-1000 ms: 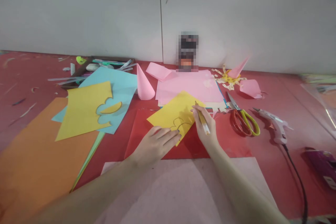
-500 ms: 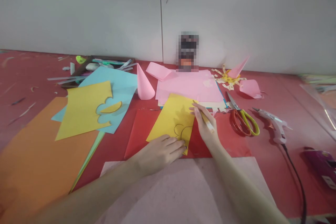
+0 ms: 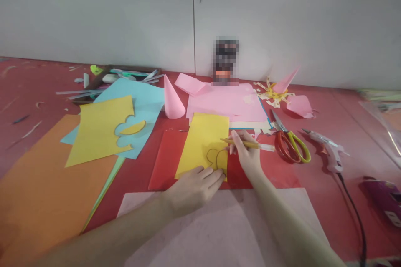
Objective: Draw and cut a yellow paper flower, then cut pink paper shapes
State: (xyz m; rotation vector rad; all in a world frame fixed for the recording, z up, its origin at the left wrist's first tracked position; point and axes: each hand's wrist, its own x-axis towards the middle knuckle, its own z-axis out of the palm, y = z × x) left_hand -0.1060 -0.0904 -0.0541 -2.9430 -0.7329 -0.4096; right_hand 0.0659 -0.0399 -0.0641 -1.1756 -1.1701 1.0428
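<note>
My left hand (image 3: 197, 185) lies flat with fingers stretched out on the lower part of a yellow paper sheet (image 3: 203, 133). Curved, petal-like pencil lines (image 3: 216, 156) run across the sheet just above those fingertips. In my right hand (image 3: 247, 154) a yellow pencil (image 3: 247, 144) is pinched, its tip pointing left over the paper's right side and its pale end toward the right. Whether the tip touches the paper I cannot tell. Beneath the yellow sheet is a red sheet (image 3: 166, 154).
Red-and-yellow scissors (image 3: 291, 146) and a corded glue gun (image 3: 328, 150) lie to the right. A pink paper cone (image 3: 173, 102) stands behind, near pink sheets (image 3: 225, 102). On the left are a cut yellow sheet (image 3: 97, 129), blue paper (image 3: 144, 96) and an orange sheet (image 3: 59, 175).
The yellow sheet has turned slightly counterclockwise under my left hand. My right hand has lowered a little, and the pencil has swung from steep to nearly level.
</note>
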